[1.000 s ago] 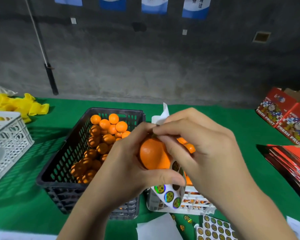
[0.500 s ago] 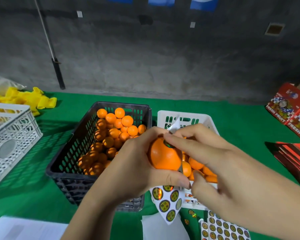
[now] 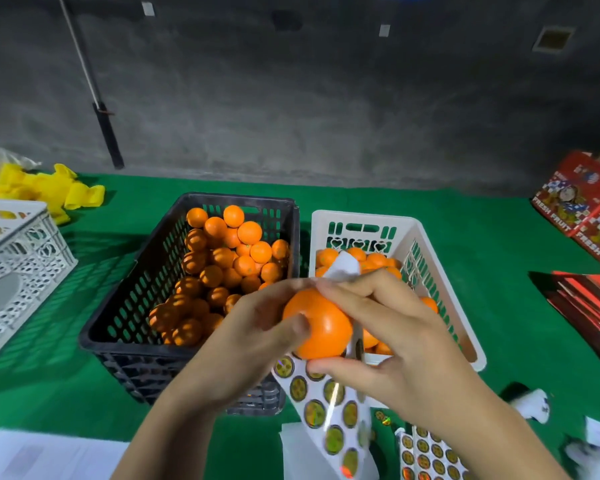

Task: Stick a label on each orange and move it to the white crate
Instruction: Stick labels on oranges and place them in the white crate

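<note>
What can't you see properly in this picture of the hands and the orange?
Head view only:
- Whether a label is on the held orange: the right hand and left hand cover much of it.
- The sticker sheet: its top is hidden behind orange and fingers.
- The black crate bottom: the oranges piled in it hide it.
- The print on the red boxes: cut off by the right edge.

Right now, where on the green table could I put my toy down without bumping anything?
The best bare patch of green cloth lies between the white lattice crate and the black crate. More bare cloth lies beyond the white crate, toward the red fruit boxes. The near edge is crowded with sticker sheets and papers.
</note>
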The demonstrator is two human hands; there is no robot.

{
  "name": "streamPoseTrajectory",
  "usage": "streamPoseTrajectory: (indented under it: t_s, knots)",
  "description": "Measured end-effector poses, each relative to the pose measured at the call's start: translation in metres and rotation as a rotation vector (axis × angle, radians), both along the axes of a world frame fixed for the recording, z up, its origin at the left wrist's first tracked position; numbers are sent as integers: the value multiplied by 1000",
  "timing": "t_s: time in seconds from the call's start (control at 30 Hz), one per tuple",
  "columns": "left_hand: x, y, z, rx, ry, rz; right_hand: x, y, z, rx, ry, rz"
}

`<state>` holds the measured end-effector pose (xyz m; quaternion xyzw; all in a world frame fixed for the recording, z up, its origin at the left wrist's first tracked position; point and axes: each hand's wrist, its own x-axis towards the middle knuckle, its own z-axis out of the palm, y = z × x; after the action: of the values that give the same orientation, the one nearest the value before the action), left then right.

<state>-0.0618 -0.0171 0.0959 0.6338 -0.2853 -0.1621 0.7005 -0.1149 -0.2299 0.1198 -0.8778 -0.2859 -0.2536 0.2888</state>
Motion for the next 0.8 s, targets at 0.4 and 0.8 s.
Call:
streamPoseTrajectory:
  t_s: [0.4, 0.8]
  knots:
    - [33, 20, -72, -171, 333, 261, 65, -87, -114, 138, 267, -607]
    - [43, 6, -95, 250, 97, 112, 129, -82, -162, -394, 491, -741]
